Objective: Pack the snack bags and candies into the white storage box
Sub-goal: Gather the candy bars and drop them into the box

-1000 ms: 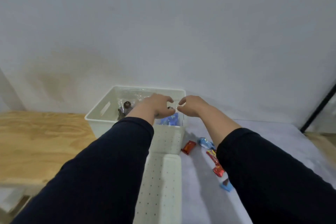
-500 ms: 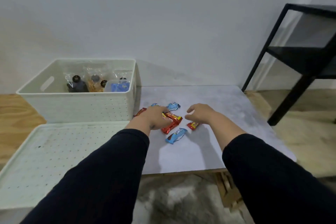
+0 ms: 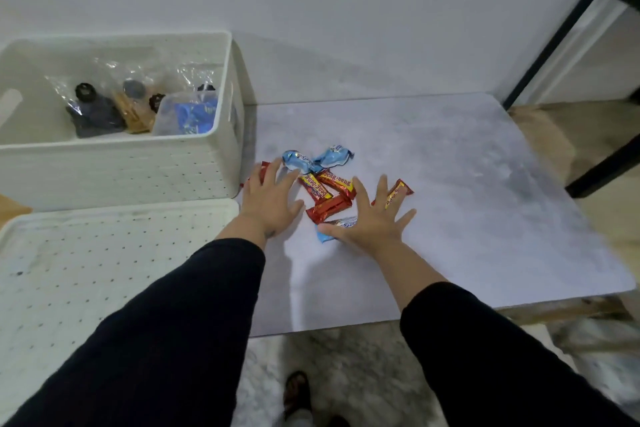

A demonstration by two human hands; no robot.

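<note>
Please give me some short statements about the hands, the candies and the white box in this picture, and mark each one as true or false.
1. Both hands are spread open over the candies. True: the left hand and the right hand have their fingers splayed, with no grip on anything.
2. The white storage box is empty. False: clear snack bags already lie inside it.
3. The candies lie on the grey table, to the right of the box. True.
4. The lid is closed on the box. False: it lies flat in front of the box.
5. All the candies are red. False: some wrappers are blue.
</note>
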